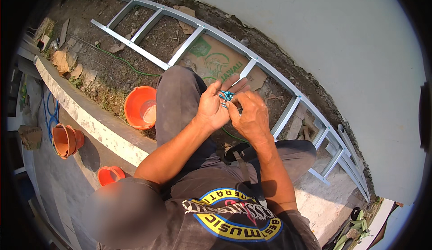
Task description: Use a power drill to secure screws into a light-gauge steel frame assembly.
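Hold the left hand (213,108), its grip wide and palm up, level beneath the teal screws (227,95) lying in it, and separate them singly with the right hand (249,113), whose curled grip cannot be confirmed as holding one.

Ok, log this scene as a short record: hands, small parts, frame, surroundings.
Left hand: palm up, carrying small parts
Right hand: fingertips over the left palm; whether it grips a part is unclear
Small parts: teal, screw-like, in a loose cluster
Metal frame: silver, ladder-like, curved by the lens, alongside a pale wall
Beneath frame: brown sheet with green print
Left side: orange bucket, others farther off
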A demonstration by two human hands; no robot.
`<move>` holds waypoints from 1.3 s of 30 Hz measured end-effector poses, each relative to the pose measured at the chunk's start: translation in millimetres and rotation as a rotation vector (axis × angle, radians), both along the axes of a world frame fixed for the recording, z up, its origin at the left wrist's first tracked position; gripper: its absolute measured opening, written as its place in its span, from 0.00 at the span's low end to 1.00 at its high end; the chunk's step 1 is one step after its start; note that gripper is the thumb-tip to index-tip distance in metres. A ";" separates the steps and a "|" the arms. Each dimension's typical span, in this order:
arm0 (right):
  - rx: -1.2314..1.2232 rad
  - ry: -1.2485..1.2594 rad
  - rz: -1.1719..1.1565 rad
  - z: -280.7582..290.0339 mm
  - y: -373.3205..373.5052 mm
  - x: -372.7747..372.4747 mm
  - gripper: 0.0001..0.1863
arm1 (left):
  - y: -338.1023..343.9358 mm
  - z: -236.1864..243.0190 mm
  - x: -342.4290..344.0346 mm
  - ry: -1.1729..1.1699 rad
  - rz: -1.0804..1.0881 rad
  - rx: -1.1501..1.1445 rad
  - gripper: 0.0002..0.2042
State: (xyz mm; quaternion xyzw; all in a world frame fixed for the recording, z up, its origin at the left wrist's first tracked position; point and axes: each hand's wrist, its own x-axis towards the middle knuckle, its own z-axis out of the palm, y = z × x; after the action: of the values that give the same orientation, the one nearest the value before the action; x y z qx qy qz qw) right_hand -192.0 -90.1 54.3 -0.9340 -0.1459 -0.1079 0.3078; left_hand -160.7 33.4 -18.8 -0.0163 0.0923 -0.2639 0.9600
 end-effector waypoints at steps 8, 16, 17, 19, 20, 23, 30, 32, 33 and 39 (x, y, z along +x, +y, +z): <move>0.058 0.046 0.035 -18.0 1.0 3.7 0.06 | 3.5 -9.6 -1.7 0.013 0.029 0.048 0.26; -0.026 -0.005 0.103 -14.4 8.3 8.4 0.04 | 10.2 -15.1 -7.3 -0.006 0.017 0.071 0.27; -0.022 -0.004 0.113 -11.6 9.9 8.2 0.04 | 11.5 -11.1 -7.4 0.002 0.009 0.050 0.26; 0.103 -0.009 0.087 -2.7 14.9 8.1 0.04 | 13.8 -18.4 -7.2 0.011 0.025 0.042 0.24; 0.160 -0.050 0.106 -0.7 19.4 10.2 0.04 | 12.6 -38.7 -6.1 -0.105 -0.012 -0.157 0.24; 0.164 -0.133 0.247 21.7 54.0 21.4 0.05 | 8.4 -28.4 -12.5 -0.131 -0.052 -0.340 0.21; 0.315 -0.169 0.058 40.8 41.6 65.3 0.12 | 15.3 -6.4 -21.9 0.245 -0.185 0.643 0.12; 0.296 -0.101 -0.168 17.1 -11.8 85.1 0.13 | 25.4 -0.2 -16.8 0.217 -0.193 0.804 0.11; 0.361 0.016 -0.255 6.2 -37.4 90.3 0.14 | 31.6 4.0 -11.9 0.222 -0.175 0.807 0.11; 0.938 0.449 -0.854 -156.2 -180.1 81.7 0.12 | 34.7 24.7 59.4 -0.026 -0.225 0.936 0.14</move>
State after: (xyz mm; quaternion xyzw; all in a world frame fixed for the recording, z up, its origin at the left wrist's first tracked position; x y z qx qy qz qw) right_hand -110.3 -270.2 -102.0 -0.6770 0.3660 -0.0752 0.6341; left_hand -101.2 68.1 6.0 0.4311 0.1906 -0.2965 0.8306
